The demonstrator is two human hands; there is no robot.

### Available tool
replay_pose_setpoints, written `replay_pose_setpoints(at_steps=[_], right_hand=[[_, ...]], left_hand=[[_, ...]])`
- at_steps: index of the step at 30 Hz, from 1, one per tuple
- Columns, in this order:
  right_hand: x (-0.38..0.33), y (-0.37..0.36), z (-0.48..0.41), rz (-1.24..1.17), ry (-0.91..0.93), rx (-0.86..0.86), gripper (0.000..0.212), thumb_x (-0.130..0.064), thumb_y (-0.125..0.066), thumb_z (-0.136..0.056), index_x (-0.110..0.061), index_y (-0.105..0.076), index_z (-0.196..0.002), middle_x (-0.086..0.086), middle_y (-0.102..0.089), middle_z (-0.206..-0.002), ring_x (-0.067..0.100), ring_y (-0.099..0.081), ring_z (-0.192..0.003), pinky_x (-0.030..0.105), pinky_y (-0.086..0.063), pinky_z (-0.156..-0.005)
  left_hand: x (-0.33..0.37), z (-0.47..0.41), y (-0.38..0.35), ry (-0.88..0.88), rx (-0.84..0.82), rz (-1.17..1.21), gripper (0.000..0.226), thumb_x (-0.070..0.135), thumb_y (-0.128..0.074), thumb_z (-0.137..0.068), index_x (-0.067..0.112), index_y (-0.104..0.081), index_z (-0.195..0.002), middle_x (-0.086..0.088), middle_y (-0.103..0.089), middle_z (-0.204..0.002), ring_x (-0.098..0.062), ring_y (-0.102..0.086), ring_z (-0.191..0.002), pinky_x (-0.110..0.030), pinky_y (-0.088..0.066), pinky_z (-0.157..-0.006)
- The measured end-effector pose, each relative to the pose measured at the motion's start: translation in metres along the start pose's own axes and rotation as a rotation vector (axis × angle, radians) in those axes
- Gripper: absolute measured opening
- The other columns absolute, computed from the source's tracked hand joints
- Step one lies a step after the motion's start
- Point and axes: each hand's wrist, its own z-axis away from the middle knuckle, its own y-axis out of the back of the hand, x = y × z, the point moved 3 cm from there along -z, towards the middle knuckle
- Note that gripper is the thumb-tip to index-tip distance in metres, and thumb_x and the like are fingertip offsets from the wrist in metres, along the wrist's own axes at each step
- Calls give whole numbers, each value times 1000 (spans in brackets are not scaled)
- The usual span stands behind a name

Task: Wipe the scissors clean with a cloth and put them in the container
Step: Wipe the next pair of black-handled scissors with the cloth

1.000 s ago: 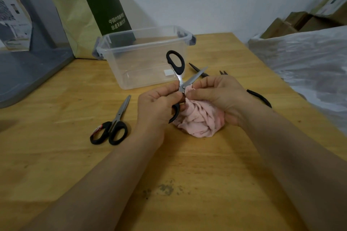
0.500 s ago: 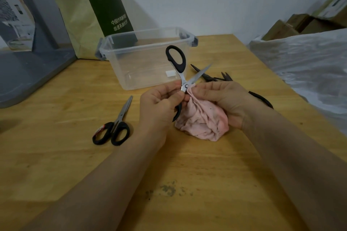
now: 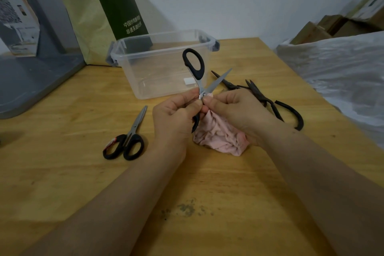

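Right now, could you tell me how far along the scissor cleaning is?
Done: nothing yet; no scissors show in the clear container. In hand: the left hand holds the opened scissors while the right hand presses the pink cloth at their pivot. Left: box that pair, then wipe the closed scissors left of the hands and the dark scissors behind the right hand.

We had a plain wooden table (image 3: pixel 228 183) going. A clear plastic container (image 3: pixel 145 81) sat toward the back with a green and yellow bag (image 3: pixel 89 23) just behind it. Black-handled scissors (image 3: pixel 128 139) lay closed on the left, a tangle of dark scissors (image 3: pixel 268 100) on the right, and a bunched pink cloth (image 3: pixel 220 137) between them. A grey slab (image 3: pixel 31 81) covered the far-left corner, and there was a dark smudge (image 3: pixel 187 209) near us.
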Motion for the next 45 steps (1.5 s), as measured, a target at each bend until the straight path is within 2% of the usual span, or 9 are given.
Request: replay_pose_setpoints(at_steps=[8, 15, 18, 22, 27, 30, 35, 42, 45], right_hand=[[1, 8, 1, 84, -20, -29, 12, -23, -70, -83, -13, -75, -77, 6, -74, -76, 15, -69, -74, 26, -57, -72], [3, 7, 0, -85, 0, -5, 16, -18, -67, -84, -7, -73, -76, 10, -73, -74, 16, -69, -71, 29, -57, -76], [3, 7, 0, -38, 16, -28, 13, -18, -68, -83, -9, -74, -76, 9, -74, -77, 14, -69, -73, 24, -57, -74], [5, 6, 1, 75, -32, -62, 15, -25, -72, -77, -10, -75, -76, 9, -73, -75, 13, -67, -69, 26, -55, -69], [3, 6, 0, -106, 11, -39, 17, -20, -67, -82, -10, -74, -71, 8, -73, -73, 13, -68, -70, 24, -57, -71], [4, 8, -1, -43, -10, -83, 18, -26, -70, -75, -9, -75, -77, 11, -74, -80, 19, -70, -79, 30, -57, -79], [5, 7, 1, 106, -55, -160, 17, -25, -71, -78, -8, -73, -76, 7, -73, -71, 13, -67, -66, 24, -54, -64], [4, 6, -3, 75, 41, -70, 19, -24, -64, -86, -10, -74, -79, 14, -73, -85, 26, -69, -86, 36, -55, -87], [-1, 5, -1, 191, 49, -96, 19, -26, -68, -83, -11, -72, -72, 1, -70, -64, 12, -67, -66, 25, -54, -67]], left_hand=[[5, -7, 9, 92, 69, 104, 20, -12, -60, -82, 6, -69, -81, -6, -70, -65, -14, -65, -60, -21, -55, -62], [2, 0, 1, 92, -9, -1, 24, -11, -61, -81, 11, -69, -82, -3, -72, -65, -14, -67, -63, -20, -56, -61], [3, -3, 4, 131, 31, 57, 20, -12, -60, -81, 5, -69, -86, -10, -72, -74, -16, -66, -63, -20, -55, -58], [8, -9, 12, 93, 50, 109, 19, -11, -59, -82, 4, -69, -86, -7, -68, -64, -15, -63, -60, -21, -56, -64], [2, -2, 3, 133, 26, 51, 21, -12, -62, -79, 6, -70, -86, -11, -71, -78, -16, -67, -67, -21, -57, -62], [5, -3, 4, 143, 37, 84, 19, -12, -61, -80, 3, -70, -87, -9, -70, -69, -14, -65, -60, -19, -54, -56], [9, -9, 13, 96, 72, 126, 18, -11, -60, -82, 3, -68, -87, -6, -68, -63, -15, -63, -59, -23, -57, -67], [5, -4, 4, 163, 55, 131, 20, -13, -59, -81, 4, -69, -83, -5, -71, -62, -14, -64, -56, -20, -54, -54], [6, -9, 10, 146, 74, 139, 18, -12, -60, -80, 2, -69, -85, -6, -68, -60, -14, -63, -56, -21, -56, -59]])
